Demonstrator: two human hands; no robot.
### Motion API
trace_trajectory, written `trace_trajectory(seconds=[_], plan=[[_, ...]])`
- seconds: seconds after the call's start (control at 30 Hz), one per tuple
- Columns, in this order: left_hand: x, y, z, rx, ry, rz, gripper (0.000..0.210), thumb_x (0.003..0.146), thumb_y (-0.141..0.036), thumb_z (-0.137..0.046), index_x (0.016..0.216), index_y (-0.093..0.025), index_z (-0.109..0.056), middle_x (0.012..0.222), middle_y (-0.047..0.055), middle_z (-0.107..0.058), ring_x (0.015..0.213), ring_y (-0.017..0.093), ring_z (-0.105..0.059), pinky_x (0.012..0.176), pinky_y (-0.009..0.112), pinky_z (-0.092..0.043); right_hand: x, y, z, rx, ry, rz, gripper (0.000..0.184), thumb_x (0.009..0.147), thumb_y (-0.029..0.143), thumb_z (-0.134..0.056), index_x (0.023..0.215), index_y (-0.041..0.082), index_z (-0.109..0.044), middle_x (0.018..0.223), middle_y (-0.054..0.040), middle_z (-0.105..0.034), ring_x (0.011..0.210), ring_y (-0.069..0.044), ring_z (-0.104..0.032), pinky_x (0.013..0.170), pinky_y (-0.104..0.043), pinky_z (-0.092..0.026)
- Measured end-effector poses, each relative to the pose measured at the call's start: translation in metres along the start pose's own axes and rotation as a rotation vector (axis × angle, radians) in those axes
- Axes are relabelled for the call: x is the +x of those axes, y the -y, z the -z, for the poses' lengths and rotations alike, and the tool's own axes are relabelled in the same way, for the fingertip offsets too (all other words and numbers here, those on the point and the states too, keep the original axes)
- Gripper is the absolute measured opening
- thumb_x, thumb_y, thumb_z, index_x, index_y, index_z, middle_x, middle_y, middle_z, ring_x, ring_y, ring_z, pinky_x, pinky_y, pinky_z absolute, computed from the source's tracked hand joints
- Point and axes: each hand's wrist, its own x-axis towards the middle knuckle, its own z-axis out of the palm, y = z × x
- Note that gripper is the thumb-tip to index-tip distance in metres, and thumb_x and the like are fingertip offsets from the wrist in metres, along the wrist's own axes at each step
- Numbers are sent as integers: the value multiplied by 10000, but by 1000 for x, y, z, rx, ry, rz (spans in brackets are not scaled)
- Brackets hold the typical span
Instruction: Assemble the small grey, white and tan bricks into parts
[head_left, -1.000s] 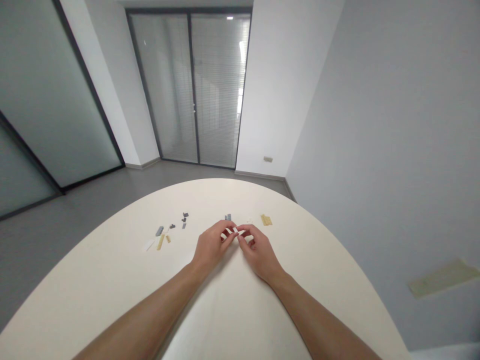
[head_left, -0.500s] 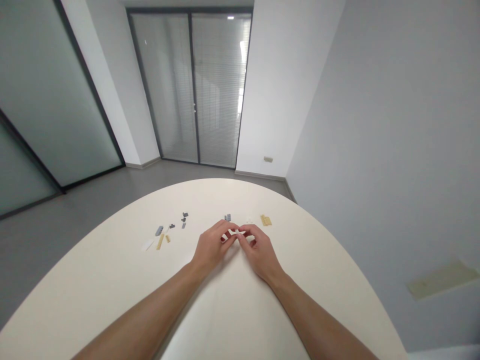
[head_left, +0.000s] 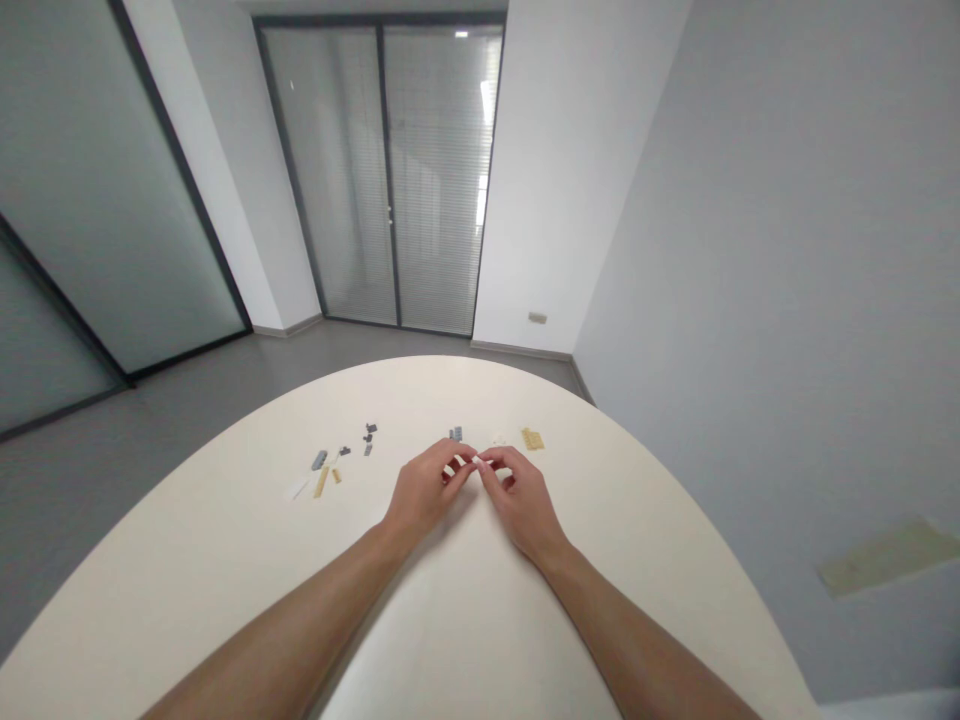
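Observation:
My left hand (head_left: 433,486) and my right hand (head_left: 519,494) meet fingertip to fingertip above the white table. Both are closed in a pinch around a tiny whitish piece (head_left: 476,460), mostly covered by the fingers, so its kind cannot be made out. Just beyond the left fingers sits a grey studded toy brick piece (head_left: 456,434). Past the right fingers lie small white pieces (head_left: 499,440), and to their right a tan studded plate (head_left: 532,439).
On the left of the round table (head_left: 465,620) lie a grey brick (head_left: 319,460), a long tan strip (head_left: 322,482), a short tan strip (head_left: 336,475), a white flat piece (head_left: 300,489) and several dark grey pieces (head_left: 368,438). A glass door stands beyond.
The fingertips have shifted slightly around the tiny piece, and less of it shows between them. Everything on the table stays where it was.

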Motion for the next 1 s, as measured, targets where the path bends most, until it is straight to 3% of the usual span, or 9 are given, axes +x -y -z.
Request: trace_trajectory(seconds=[0.47,0.77,1.0], plan=[[0,1,1,-5,-5,49,63,886,-247,-608,921,-231,-658,883,-15,-710,729,119,-649,661,234,-523,-1,-2,0,23,42,24,182,934,288,-580,1073,229,-682,1091,-65,-688,880,-171,-653,639,-260,-508],[-1,2,0,-22,18,50,169,853,-176,-614,1002,-244,-659,910,-27,-715,739,112,-652,670,228,-521,-1,-3,0,34,101,64,224,937,266,-581,1138,262,-680,1129,-49,-680,870,-151,-655,638,-255,-512],[0,1,-1,-16,2,71,125,852,-182,-616,962,-231,-648,880,-26,-711,719,112,-651,663,231,-513,-2,-7,-1,2,32,31,198,920,271,-605,1101,238,-677,1106,-54,-686,843,-155,-655,615,-262,-507]])
